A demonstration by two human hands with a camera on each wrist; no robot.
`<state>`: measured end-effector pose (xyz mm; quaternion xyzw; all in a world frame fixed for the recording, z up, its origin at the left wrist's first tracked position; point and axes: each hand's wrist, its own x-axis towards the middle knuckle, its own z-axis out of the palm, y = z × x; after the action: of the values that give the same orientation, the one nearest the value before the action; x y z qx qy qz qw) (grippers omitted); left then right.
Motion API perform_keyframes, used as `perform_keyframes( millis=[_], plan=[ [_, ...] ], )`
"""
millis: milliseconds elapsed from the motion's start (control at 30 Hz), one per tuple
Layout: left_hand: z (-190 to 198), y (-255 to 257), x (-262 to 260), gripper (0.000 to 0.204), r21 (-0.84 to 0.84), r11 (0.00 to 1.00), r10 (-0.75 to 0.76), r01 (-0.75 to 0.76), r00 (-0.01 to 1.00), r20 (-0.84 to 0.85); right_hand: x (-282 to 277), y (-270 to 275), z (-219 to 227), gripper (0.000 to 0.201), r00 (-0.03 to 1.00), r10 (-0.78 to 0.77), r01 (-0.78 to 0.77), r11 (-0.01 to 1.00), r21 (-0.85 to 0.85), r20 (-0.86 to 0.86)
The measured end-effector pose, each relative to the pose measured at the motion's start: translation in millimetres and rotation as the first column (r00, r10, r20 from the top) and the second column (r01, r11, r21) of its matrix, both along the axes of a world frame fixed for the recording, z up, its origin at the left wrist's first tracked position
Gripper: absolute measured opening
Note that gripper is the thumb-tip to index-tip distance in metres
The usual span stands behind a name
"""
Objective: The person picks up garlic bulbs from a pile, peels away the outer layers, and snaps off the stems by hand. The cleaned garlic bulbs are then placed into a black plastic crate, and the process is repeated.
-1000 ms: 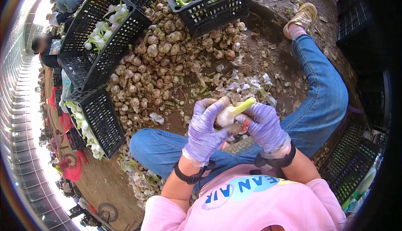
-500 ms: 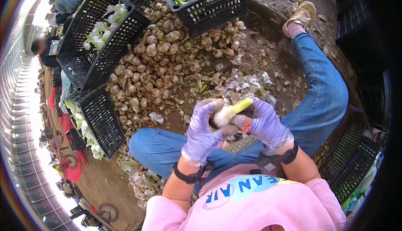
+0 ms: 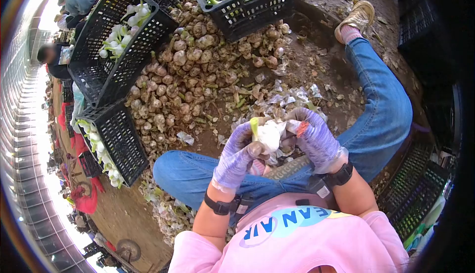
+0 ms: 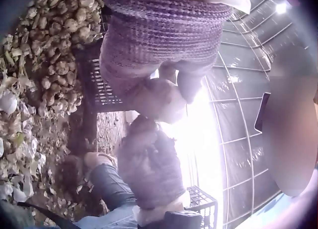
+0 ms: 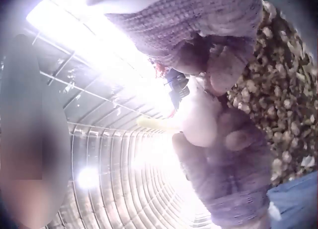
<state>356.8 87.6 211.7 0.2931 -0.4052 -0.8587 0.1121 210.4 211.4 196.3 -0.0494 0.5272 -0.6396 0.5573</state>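
Note:
A white garlic bulb (image 3: 270,135) with a short yellow-green stem (image 3: 255,126) is gripped by my left hand (image 3: 235,150), its thumb and fingers round the bulb's left side. My right hand (image 3: 316,142), with an orange-red patch on a glove finger, pinches papery skin (image 3: 291,126) at the bulb's right side. Both hands wear purple knit gloves with bare, dirty fingertips. The right wrist view has the bulb (image 5: 201,120) between both hands, stem pointing left. In the left wrist view, fingers cover much of the bulb (image 4: 168,103).
Unpeeled, soil-stained garlic (image 3: 190,57) lies heaped on the ground ahead. Loose skins (image 3: 292,99) lie just beyond my hands. Black crates (image 3: 260,10) with white bulbs stand ahead and to the left (image 3: 118,142). My bent legs (image 3: 378,109) flank the work area.
The bulb has turned, its stem swinging from upper right to upper left. My right hand has moved up and off the stem to the bulb's right side; more white skin shows loose.

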Motion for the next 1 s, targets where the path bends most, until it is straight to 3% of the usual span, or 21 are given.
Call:
perform_keyframes(
  millis=[100,167,200,233,267,300,333,433,467,500,533,600,667,700,733,800,867,933,1000],
  plan=[
    [-1,-5,-1,0.067,0.075,0.994,-0.075,0.073,0.997,0.023,2,1,2,0.021,0.996,-0.048,0.053,0.996,-0.07,0.074],
    [-10,-4,0,0.055,-0.194,0.981,-0.008,0.016,0.999,0.042,8,-1,4,0.025,0.935,-0.092,0.025,0.98,-0.197,-0.341],
    [-14,-6,2,0.055,-0.194,0.981,-0.008,0.016,0.999,0.044,9,-1,4,0.025,0.936,-0.092,0.025,0.98,-0.197,-0.34],
    [-18,-7,3,0.048,-0.435,0.897,-0.071,0.07,0.997,0.015,10,-1,5,0.028,0.923,-0.021,-0.038,0.989,-0.145,-0.384],
    [-16,-9,1,0.042,-0.649,0.753,-0.139,0.107,0.99,0.002,11,-1,6,0.031,0.905,0.051,-0.098,0.991,-0.09,-0.422],
    [-4,-8,-3,0.032,-0.814,0.558,-0.103,0.163,0.987,0.127,11,1,6,0.031,0.966,0.057,-0.084,0.992,-0.098,-0.251],
    [-2,-9,-2,0.032,-0.815,0.557,-0.101,0.162,0.987,0.127,11,1,5,0.031,0.966,0.058,-0.085,0.991,-0.1,-0.251],
    [-1,-12,2,0.028,-0.76,0.638,-0.119,0.128,0.991,0.068,4,3,-2,0.027,0.97,0.122,-0.149,0.982,-0.118,-0.209],
    [-4,-13,4,0.027,-0.707,0.706,-0.088,0.05,0.996,-0.018,-2,3,-12,0.025,0.999,-0.029,0.035,0.989,-0.146,0.044],
    [-7,-14,5,0.025,-0.643,0.765,-0.049,-0.028,0.994,-0.101,-6,3,-17,0.023,0.94,-0.173,0.219,0.967,-0.129,0.294],
    [-8,-16,6,0.025,-0.57,0.815,-0.004,-0.102,0.983,-0.181,-8,4,-18,0.023,0.941,-0.172,0.218,0.967,-0.133,0.291],
    [-10,-12,9,0.022,-0.502,0.854,0.073,-0.135,0.987,-0.142,-8,6,-16,0.022,0.959,-0.207,0.243,0.953,-0.18,0.196],
    [-13,-10,6,0.036,-0.214,0.954,0.198,-0.21,0.977,-0.076,-9,8,-2,0.023,0.952,-0.171,0.238,0.935,-0.261,0.256],
    [-5,-9,3,0.046,-0.071,0.974,0.208,-0.214,0.975,-0.083,-4,7,2,0.022,0.915,-0.285,0.369,0.877,-0.308,0.284],
    [-7,-9,2,0.046,-0.071,0.973,0.212,-0.218,0.974,-0.082,-1,6,6,0.021,0.865,-0.387,0.488,0.8,-0.35,0.319],
    [-15,-4,-3,0.051,0.136,0.946,0.308,-0.296,0.948,-0.08,1,4,12,0.019,0.849,-0.427,0.516,0.796,-0.315,0.312],
    [-20,-6,-8,0.045,0.156,0.949,0.301,-0.275,0.937,-0.176,3,0,19,0.02,0.796,-0.45,0.603,0.653,-0.458,0.405],
    [-24,-10,-9,0.04,0.395,0.852,0.417,-0.344,0.901,-0.116,-4,4,13,0.028,0.844,-0.433,0.537,0.672,-0.51,0.317],
    [-23,-13,-11,0.037,0.455,0.832,0.407,-0.317,0.906,-0.114,-7,5,14,0.039,0.922,-0.356,0.268,0.868,-0.418,-0.149]
  ],
)
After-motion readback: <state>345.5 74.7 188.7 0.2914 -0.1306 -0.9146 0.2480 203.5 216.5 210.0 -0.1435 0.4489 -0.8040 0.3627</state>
